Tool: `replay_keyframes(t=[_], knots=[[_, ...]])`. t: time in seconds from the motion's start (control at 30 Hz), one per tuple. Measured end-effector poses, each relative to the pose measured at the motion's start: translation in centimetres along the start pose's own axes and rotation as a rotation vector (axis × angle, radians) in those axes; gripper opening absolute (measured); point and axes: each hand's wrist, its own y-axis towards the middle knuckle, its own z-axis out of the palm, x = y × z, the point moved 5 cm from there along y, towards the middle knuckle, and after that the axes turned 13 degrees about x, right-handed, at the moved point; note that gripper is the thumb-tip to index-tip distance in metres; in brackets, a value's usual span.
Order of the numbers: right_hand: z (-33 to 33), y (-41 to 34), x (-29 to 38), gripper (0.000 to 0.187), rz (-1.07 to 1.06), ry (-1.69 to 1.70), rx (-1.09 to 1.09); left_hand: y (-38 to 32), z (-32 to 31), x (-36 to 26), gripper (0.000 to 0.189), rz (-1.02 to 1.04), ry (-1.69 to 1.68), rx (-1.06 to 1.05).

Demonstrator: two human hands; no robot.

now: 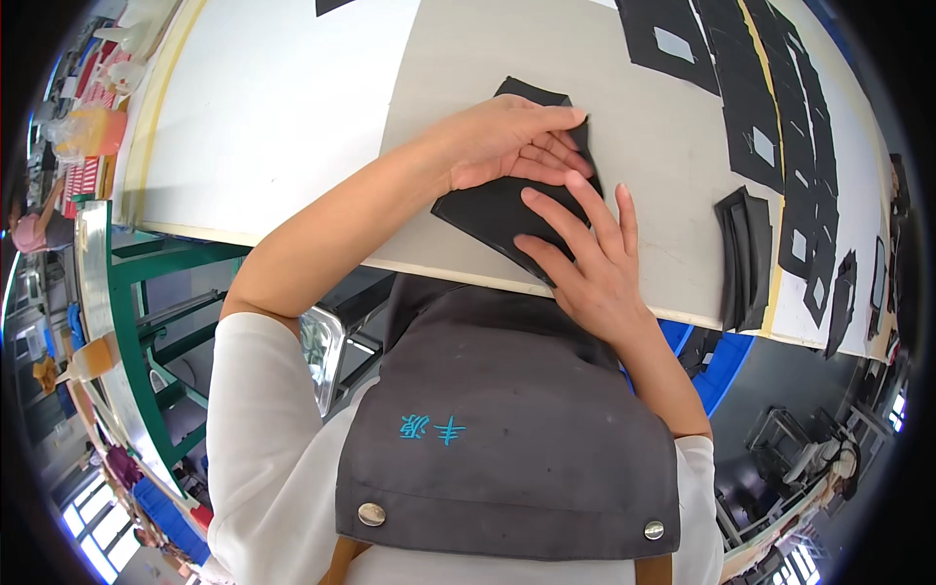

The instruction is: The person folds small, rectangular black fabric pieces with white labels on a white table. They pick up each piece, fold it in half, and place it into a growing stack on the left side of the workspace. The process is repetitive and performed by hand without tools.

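Observation:
A black fabric piece (497, 212) lies on the grey sheet of the table near its front edge, under both hands. My left hand (515, 139) is over its upper part, palm partly turned up, with the thumb at the fabric's upper right corner; whether it pinches the cloth there is not clear. My right hand (596, 263) rests with spread fingers on the fabric's lower right side, its middle fingertip close to the left hand's fingers. A stack of folded black fabric pieces (744, 259) lies to the right, by the table's front edge.
Rows of black fabric panels with pale patches (753, 139) cover the right side of the table (270, 110). A green metal frame (124, 292) stands at the left, with bottles beyond it. A blue bin (720, 376) is below the table edge. Another person (36, 230) is at the far left.

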Motion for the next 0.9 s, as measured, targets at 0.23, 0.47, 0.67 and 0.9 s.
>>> replay_keyframes(t=[0.23, 0.47, 0.67, 0.9], knots=[[-1.1, -2.5, -3.0, 0.023, 0.276, 0.373, -0.136, -6.2, 3.2, 0.4, 0.079, 0.363, 1.151, 0.048], [-1.4, -5.9, -3.0, 0.018, 0.449, 0.68, -0.16, -9.4, 3.6, 4.1, 0.016, 0.253, 0.981, -0.174], [-1.3, -6.8, -3.8, 0.017, 0.636, 0.747, -0.153, -8.5, 2.7, 4.4, 0.013, 0.295, 0.696, -0.336], [-1.2, -5.6, -5.1, 0.028, 0.773, 0.692, -0.081, -7.7, 2.1, 4.3, 0.007, 0.245, 0.717, -0.491]])
